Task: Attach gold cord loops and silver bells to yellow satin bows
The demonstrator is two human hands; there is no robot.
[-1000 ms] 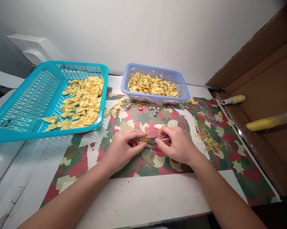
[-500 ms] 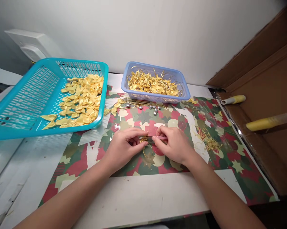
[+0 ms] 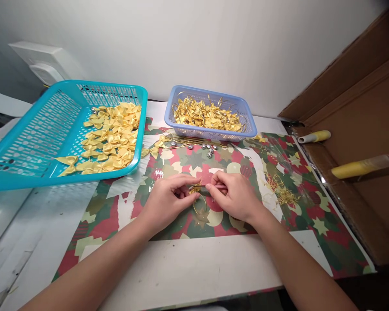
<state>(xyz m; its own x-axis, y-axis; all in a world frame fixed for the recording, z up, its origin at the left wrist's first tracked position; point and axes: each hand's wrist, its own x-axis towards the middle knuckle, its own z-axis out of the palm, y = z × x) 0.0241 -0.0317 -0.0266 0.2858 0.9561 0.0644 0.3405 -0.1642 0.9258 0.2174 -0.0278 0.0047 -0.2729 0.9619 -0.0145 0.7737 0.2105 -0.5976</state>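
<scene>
Close together above the patterned sheet, both my hands work on one small piece. My left hand [image 3: 171, 196] is closed, its thumb and fingertips around a small gold-yellow bow [image 3: 196, 188], mostly hidden by the fingers. From it a thin gold cord loop [image 3: 200, 206] hangs toward me. My right hand [image 3: 235, 194] pinches a slim metal tool [image 3: 220, 187] with a pinkish end, possibly tweezers; its tip reaches the bow between the hands.
A turquoise basket [image 3: 35, 125] of yellow bows stands at left. Behind my hands is a blue basket [image 3: 210, 130] of bows with gold cords. Silver bells [image 3: 210, 151] and gold cords [image 3: 191, 140] lie before it. Gold scraps [image 3: 285, 192] lie right, near a cardboard wall [image 3: 359, 129].
My hands keep almost the same place and grip. The gold cord loop has shifted slightly, and the camera view has moved a little.
</scene>
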